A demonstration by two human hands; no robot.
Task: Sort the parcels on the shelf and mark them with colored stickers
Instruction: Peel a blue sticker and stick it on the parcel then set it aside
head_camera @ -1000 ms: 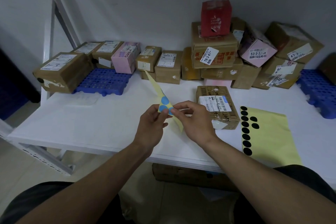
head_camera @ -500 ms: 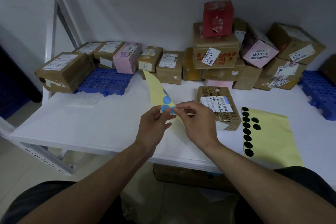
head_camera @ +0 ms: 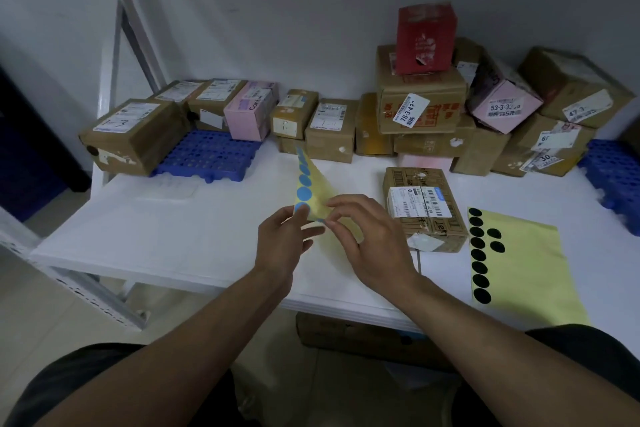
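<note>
My left hand (head_camera: 282, 243) holds a yellow sheet of blue round stickers (head_camera: 306, 189) upright above the white shelf (head_camera: 173, 229), thumb and fingers pinching its lower edge. My right hand (head_camera: 369, 239) pinches a blue sticker at the sheet's lower right corner with fingertip and thumb. A brown taped parcel (head_camera: 424, 206) with a white barcode label lies just right of my right hand. A second yellow sheet with black round stickers (head_camera: 516, 263) lies flat at the right front of the shelf.
Several brown and pink parcels (head_camera: 242, 111) line the back left, some on a blue plastic pallet (head_camera: 207, 158). A pile of parcels topped by a red box (head_camera: 426, 36) stands at the back right. Another blue pallet (head_camera: 614, 173) sits at the far right edge.
The sticker sheet has turned, showing a column of blue stickers. My right hand's fingers have moved to the sheet's lower corner and spread more.
</note>
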